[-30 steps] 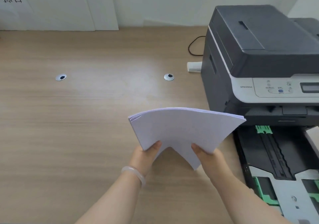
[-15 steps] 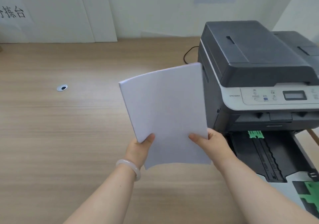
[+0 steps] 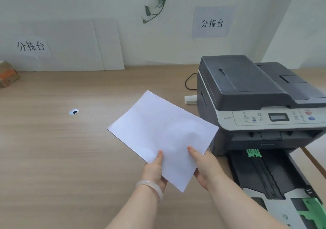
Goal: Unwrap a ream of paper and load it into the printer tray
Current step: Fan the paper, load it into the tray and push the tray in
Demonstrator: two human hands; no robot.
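paper: white stack of sheets (image 3: 162,137), held in the air above the desk (image 3: 53,158), tilted w/ far corner pointing up-left, just left of the printer front
L hand: left hand (image 3: 154,170) clamped on stack's near-left edge, thumb on top, fingers under; pale bangle (image 3: 150,187) on wrist
R hand: right hand (image 3: 205,167) clamped on stack's near-right edge, thumb on top, rest hidden under sheets
printer: dark grey/white multifunction printer (image 3: 255,101) on desk at right, lid shut
tray: paper tray (image 3: 275,184) pulled out twd the person, no sheets in it, green guides visible; stack is left of it, not over it
desk misc: round cable grommet (image 3: 73,111) well left of stack; cardboard box (image 3: 8,74) at far left edge; black cable (image 3: 188,82) behind printer
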